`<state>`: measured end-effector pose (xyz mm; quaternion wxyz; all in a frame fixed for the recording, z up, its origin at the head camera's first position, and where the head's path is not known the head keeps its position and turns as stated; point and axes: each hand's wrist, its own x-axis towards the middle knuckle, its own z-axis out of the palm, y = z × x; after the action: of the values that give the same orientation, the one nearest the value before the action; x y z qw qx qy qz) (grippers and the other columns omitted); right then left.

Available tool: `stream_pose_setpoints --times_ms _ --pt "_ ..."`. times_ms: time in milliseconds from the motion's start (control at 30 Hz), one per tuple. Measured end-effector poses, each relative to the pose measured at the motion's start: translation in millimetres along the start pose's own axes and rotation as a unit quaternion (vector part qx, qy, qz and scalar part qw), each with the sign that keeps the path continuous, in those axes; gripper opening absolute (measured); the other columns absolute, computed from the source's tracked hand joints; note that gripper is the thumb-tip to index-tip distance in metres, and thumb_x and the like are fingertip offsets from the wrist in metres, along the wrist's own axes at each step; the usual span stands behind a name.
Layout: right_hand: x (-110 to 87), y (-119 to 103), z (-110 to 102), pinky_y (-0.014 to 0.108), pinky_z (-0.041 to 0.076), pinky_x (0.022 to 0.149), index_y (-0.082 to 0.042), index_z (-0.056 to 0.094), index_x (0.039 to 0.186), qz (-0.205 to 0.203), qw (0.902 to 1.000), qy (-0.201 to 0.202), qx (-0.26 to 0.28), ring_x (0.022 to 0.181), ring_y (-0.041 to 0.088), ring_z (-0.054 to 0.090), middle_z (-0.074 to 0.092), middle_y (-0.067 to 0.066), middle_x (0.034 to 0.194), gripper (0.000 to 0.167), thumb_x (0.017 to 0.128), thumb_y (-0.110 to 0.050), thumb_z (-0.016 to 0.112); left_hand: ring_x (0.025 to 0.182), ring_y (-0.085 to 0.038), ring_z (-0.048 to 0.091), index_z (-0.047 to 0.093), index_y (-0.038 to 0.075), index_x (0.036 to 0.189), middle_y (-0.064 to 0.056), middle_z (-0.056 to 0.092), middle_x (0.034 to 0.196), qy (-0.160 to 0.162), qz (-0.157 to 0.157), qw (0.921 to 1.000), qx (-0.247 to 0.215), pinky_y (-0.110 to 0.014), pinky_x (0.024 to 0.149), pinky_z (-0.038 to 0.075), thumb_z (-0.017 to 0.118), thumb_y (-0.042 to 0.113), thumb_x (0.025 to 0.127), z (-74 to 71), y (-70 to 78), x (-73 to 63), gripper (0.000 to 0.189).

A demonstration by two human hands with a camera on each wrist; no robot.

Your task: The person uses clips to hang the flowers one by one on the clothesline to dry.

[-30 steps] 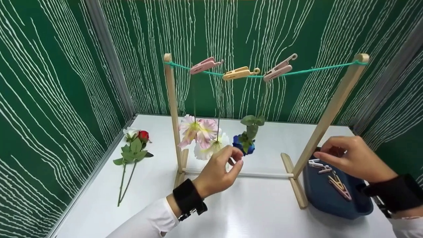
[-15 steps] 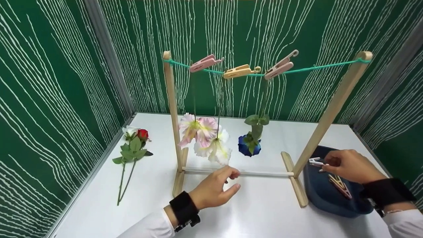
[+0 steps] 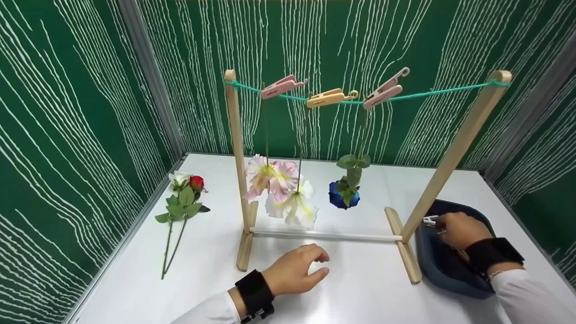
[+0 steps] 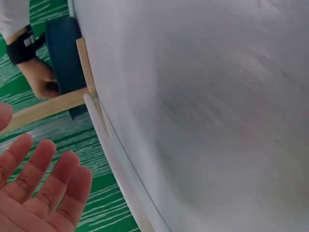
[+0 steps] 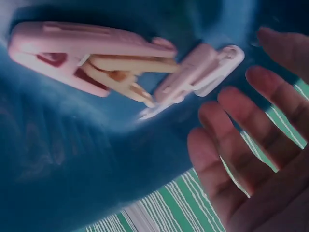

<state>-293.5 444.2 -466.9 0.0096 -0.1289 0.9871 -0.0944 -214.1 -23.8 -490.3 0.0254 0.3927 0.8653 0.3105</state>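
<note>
My right hand (image 3: 463, 230) is down in the dark blue basin (image 3: 438, 274); in the right wrist view its fingers (image 5: 231, 125) are spread and apart from the clothespins. A pink clothespin (image 5: 72, 41), a yellow clothespin (image 5: 130, 65) and a pale pink clothespin (image 5: 193, 75) lie there. A white clothespin (image 3: 429, 220) shows beside the hand. My left hand (image 3: 294, 270) hovers over the white table with loosely bent fingers, holding nothing. Behind it a pink flower (image 3: 272, 177), a white flower (image 3: 294, 209) and a blue rose (image 3: 344, 195) hang upside down from the green line (image 3: 432, 93).
The line runs between two wooden posts (image 3: 237, 148) joined by a low white bar (image 3: 324, 234). Clipped on it are a pink clothespin (image 3: 282, 87), a yellow clothespin (image 3: 330, 97) and a light pink clothespin (image 3: 382, 94). A white rose (image 3: 179, 180) and a red rose (image 3: 196, 182) lie at left.
My right hand has gone down into the basin among the clothespins. My left hand has drawn back from near the blue rose toward the table's front, and the rose has swung slightly right.
</note>
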Motion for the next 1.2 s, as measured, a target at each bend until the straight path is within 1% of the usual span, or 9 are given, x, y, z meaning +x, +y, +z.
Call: stream_pose_setpoints --times_ms 167,267,533,733,800,900,967,1067,1200 --pt "6.3 5.3 14.9 0.052 0.053 0.059 -0.006 0.079 0.087 -0.003 0.9996 0.010 -0.028 0.068 0.029 0.065 0.073 0.013 0.081 0.009 0.082 -0.001 0.074 0.113 -0.013 0.068 0.069 0.007 0.126 -0.008 0.074 0.121 -0.008 -0.015 0.9998 0.003 -0.023 0.101 0.055 0.062 0.025 0.110 0.7 -0.7 0.7 0.025" --pt "10.0 3.3 22.5 0.050 0.050 0.054 -0.010 0.074 0.078 -0.021 0.9981 0.028 -0.051 0.062 0.023 0.059 0.067 0.007 0.073 0.013 0.083 0.002 0.074 0.111 -0.013 0.069 0.068 0.007 0.127 -0.006 0.074 0.119 -0.011 -0.018 0.9998 0.003 -0.022 0.099 0.055 0.062 0.025 0.110 1.2 -0.7 1.0 0.026" --pt "14.3 -4.2 37.4 0.059 0.055 0.055 -0.005 0.066 0.071 -0.047 0.9880 0.086 -0.119 0.060 0.037 0.065 0.065 0.015 0.068 0.019 0.084 0.006 0.075 0.114 -0.015 0.071 0.067 0.007 0.131 -0.008 0.075 0.121 -0.022 -0.016 0.9996 0.004 -0.023 0.100 0.055 0.061 0.025 0.110 -0.1 0.1 4.5 0.028" --pt "17.4 -5.9 40.1 0.060 0.056 0.054 -0.003 0.066 0.074 -0.067 0.9797 0.109 -0.154 0.061 0.041 0.066 0.065 0.017 0.068 0.016 0.085 0.007 0.073 0.114 -0.011 0.070 0.067 0.007 0.130 -0.006 0.074 0.122 -0.017 -0.012 0.9998 0.006 -0.021 0.100 0.055 0.061 0.026 0.110 0.2 0.8 5.4 0.028" --pt "17.5 -6.0 38.5 0.060 0.056 0.055 -0.003 0.067 0.075 -0.069 0.9801 0.108 -0.151 0.062 0.040 0.066 0.065 0.017 0.068 0.016 0.086 0.007 0.072 0.114 -0.011 0.070 0.067 0.008 0.130 -0.005 0.074 0.122 -0.018 -0.014 0.9997 0.005 -0.021 0.099 0.055 0.061 0.026 0.111 0.3 0.3 5.2 0.027" --pt "17.6 -6.7 31.9 0.059 0.057 0.057 -0.004 0.069 0.076 -0.063 0.9845 0.102 -0.128 0.064 0.037 0.066 0.063 0.014 0.071 0.016 0.087 0.007 0.071 0.114 -0.013 0.070 0.067 0.008 0.130 -0.005 0.074 0.121 -0.019 -0.017 0.9997 0.005 -0.022 0.100 0.055 0.061 0.026 0.110 -0.1 -1.1 5.2 0.027" --pt "17.1 -6.6 26.2 0.058 0.057 0.060 -0.005 0.071 0.077 -0.054 0.9887 0.096 -0.102 0.065 0.034 0.065 0.061 0.012 0.075 0.015 0.087 0.006 0.071 0.114 -0.013 0.070 0.068 0.008 0.129 -0.005 0.074 0.121 -0.020 -0.020 0.9996 0.005 -0.022 0.100 0.055 0.061 0.026 0.110 0.0 -1.8 5.5 0.027" --pt "15.8 -6.3 16.3 0.051 0.054 0.060 -0.007 0.072 0.075 -0.041 0.9946 0.083 -0.047 0.066 0.027 0.060 0.059 0.010 0.079 0.016 0.086 0.005 0.072 0.114 -0.015 0.070 0.068 0.008 0.129 -0.006 0.074 0.121 -0.024 -0.021 0.9995 0.000 -0.023 0.100 0.055 0.061 0.026 0.111 0.4 -2.6 6.0 0.026" --pt "10.4 -5.6 6.8 0.043 0.050 0.064 -0.006 0.073 0.076 -0.040 0.9949 0.090 0.021 0.069 0.022 0.058 0.064 0.009 0.081 0.013 0.083 0.005 0.075 0.113 -0.017 0.070 0.068 0.008 0.128 -0.006 0.073 0.121 -0.029 -0.022 0.9993 -0.003 -0.022 0.099 0.055 0.061 0.026 0.111 1.2 -2.7 6.0 0.026"
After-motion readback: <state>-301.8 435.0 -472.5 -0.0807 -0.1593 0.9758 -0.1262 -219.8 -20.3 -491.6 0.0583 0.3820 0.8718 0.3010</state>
